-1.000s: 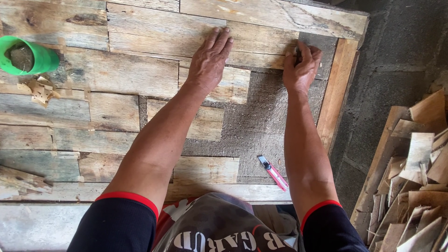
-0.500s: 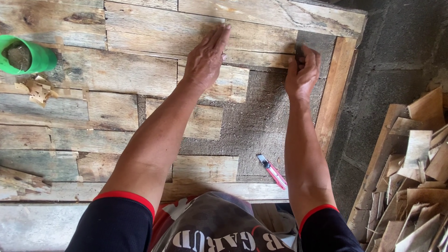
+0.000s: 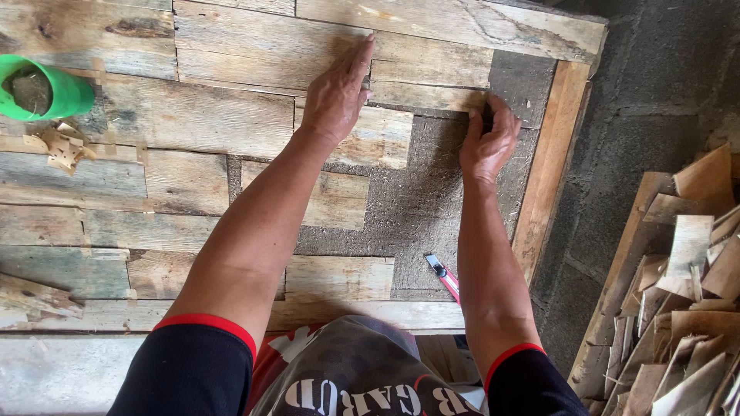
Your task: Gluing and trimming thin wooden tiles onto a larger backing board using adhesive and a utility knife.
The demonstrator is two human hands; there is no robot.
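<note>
1. The left hand (image 3: 337, 91) lies flat, fingers together and stretched out, palm pressing on the weathered wood strips (image 3: 428, 73) near the far right corner of the panel (image 3: 551, 154). Compared with a second ago it has slid a touch toward the far edge — the fingertips now reach the seam of the upper board.

2. The right hand (image 3: 487, 142) is curled, fingers bunched and pinching at the near edge of that same strip, right where it meets the bare grey backing (image 3: 432, 192). Whether there's a small tool inside the pinch I can't tell, it's too dark in there. Earlier this hand sat a bit farther right, so it has crept left along the strip's edge.

3. My read: one hand pins the strip while the other works along its edge, so that piece looks to be getting seated or trimmed in place.

4. A red-and-black utility knife (image 3: 445, 276) lies untouched on the backing by the near right edge, well apart from both hands.

5. A green cup (image 3: 42, 91) sits by the far left edge, with wood chips (image 3: 60, 146) just beside it — offcuts (image 3: 686, 308) are piled off the panel's right side.
</note>
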